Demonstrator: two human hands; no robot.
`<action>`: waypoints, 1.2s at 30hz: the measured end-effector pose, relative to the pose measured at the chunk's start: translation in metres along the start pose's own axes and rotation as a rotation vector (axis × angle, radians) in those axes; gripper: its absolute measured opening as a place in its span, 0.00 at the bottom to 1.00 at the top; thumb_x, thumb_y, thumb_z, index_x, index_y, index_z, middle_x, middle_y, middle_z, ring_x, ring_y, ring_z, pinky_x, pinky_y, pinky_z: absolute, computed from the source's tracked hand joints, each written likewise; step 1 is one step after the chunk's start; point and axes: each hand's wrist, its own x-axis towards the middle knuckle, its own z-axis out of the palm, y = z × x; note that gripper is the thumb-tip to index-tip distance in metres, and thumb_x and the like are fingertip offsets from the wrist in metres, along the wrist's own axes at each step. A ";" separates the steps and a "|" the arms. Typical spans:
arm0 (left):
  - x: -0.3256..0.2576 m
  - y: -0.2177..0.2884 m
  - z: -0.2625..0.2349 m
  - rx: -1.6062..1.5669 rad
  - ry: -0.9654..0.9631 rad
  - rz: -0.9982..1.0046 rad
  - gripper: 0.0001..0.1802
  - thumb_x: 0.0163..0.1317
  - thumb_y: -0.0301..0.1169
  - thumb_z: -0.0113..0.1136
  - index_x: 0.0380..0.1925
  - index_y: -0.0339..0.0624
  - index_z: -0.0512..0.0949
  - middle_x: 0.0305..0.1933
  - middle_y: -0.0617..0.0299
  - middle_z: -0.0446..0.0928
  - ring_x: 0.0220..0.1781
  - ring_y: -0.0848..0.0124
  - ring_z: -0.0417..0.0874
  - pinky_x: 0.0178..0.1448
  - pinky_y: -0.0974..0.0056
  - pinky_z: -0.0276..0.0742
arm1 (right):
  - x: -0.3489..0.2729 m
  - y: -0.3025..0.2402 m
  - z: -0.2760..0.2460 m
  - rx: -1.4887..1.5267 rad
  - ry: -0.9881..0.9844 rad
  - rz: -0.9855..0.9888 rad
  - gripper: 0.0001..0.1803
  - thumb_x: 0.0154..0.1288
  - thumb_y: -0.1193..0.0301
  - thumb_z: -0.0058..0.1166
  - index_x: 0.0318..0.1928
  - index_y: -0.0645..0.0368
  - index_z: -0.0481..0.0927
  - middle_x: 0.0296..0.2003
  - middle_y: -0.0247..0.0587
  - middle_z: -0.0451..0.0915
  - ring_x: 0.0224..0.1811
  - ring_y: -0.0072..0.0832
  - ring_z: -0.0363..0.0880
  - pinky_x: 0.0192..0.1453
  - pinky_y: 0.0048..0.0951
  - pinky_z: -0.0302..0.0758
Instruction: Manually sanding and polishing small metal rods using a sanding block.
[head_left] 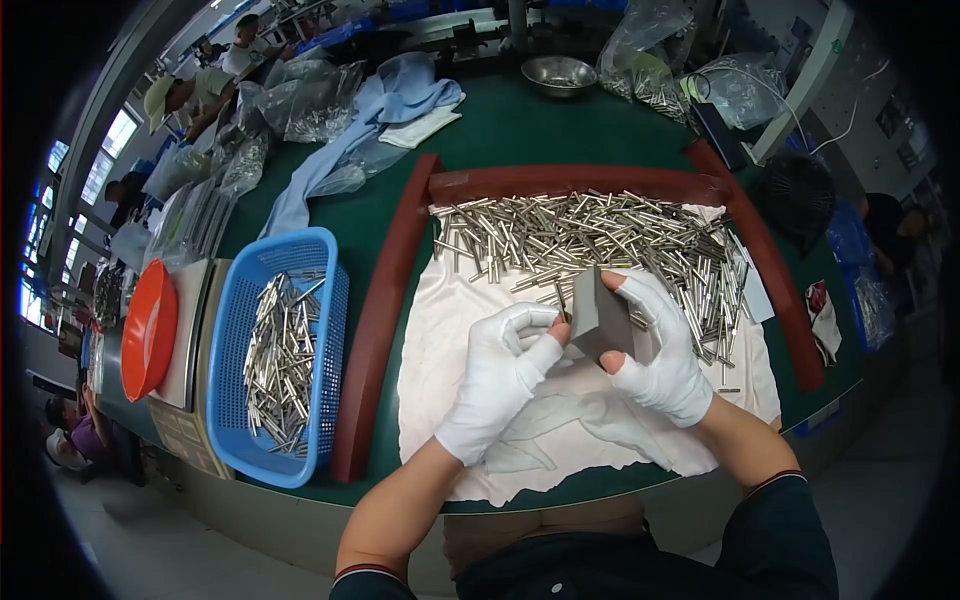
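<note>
My right hand (662, 352) wraps round a dark grey rectangular block (600, 318), with its thumb on the near edge and its fingers at the far edge. Close to the block's left face, my left hand (502, 365) pinches a thin metal pin (561, 298) between thumb and fingertips. The pin stands roughly upright; whether it touches the block I cannot tell. Both hands wear white gloves with some fingertips bare. Beyond them lies a wide heap of shiny metal pins (590, 235) on a pale pink cloth (440, 310). A crumpled whitish cloth (550, 425) lies beneath my wrists.
Dark red rails (385, 330) border the cloth on three sides. To the left stand a blue basket (225, 370) holding more pins and an orange-red bowl (150, 330). A metal bowl (560, 76), a blue cloth (400, 95) and plastic bags (310, 100) sit farther back. Other people work beyond.
</note>
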 end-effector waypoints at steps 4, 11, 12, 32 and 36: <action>-0.002 -0.003 0.002 0.104 0.037 0.144 0.10 0.66 0.26 0.59 0.42 0.28 0.77 0.37 0.59 0.80 0.37 0.74 0.83 0.42 0.71 0.80 | 0.003 0.004 0.004 -0.068 0.030 0.016 0.37 0.49 0.61 0.68 0.58 0.63 0.72 0.53 0.51 0.73 0.54 0.42 0.75 0.58 0.35 0.72; -0.005 0.002 0.003 -0.043 0.007 0.103 0.10 0.65 0.26 0.59 0.42 0.28 0.77 0.37 0.59 0.80 0.37 0.74 0.83 0.42 0.71 0.80 | 0.002 -0.002 0.006 -0.026 0.035 -0.091 0.34 0.51 0.62 0.68 0.57 0.65 0.72 0.51 0.49 0.74 0.51 0.40 0.76 0.55 0.33 0.74; -0.004 0.002 0.003 -0.043 0.006 0.103 0.10 0.65 0.26 0.59 0.42 0.28 0.77 0.37 0.59 0.80 0.37 0.74 0.83 0.42 0.71 0.80 | 0.005 -0.001 0.005 -0.046 0.070 0.062 0.35 0.51 0.61 0.68 0.57 0.64 0.72 0.51 0.49 0.74 0.51 0.40 0.76 0.56 0.34 0.73; -0.011 0.002 0.006 0.328 0.048 0.302 0.11 0.63 0.21 0.58 0.45 0.28 0.75 0.40 0.60 0.79 0.39 0.78 0.79 0.45 0.73 0.75 | -0.006 -0.001 0.011 0.010 0.092 -0.005 0.38 0.49 0.57 0.68 0.58 0.64 0.71 0.50 0.49 0.73 0.51 0.40 0.75 0.58 0.35 0.71; -0.011 -0.004 0.005 0.253 0.040 0.313 0.11 0.63 0.21 0.57 0.45 0.28 0.75 0.40 0.60 0.79 0.39 0.78 0.79 0.43 0.73 0.75 | -0.005 -0.001 0.008 -0.008 0.097 -0.009 0.38 0.50 0.57 0.68 0.58 0.64 0.71 0.51 0.50 0.73 0.51 0.40 0.75 0.58 0.35 0.71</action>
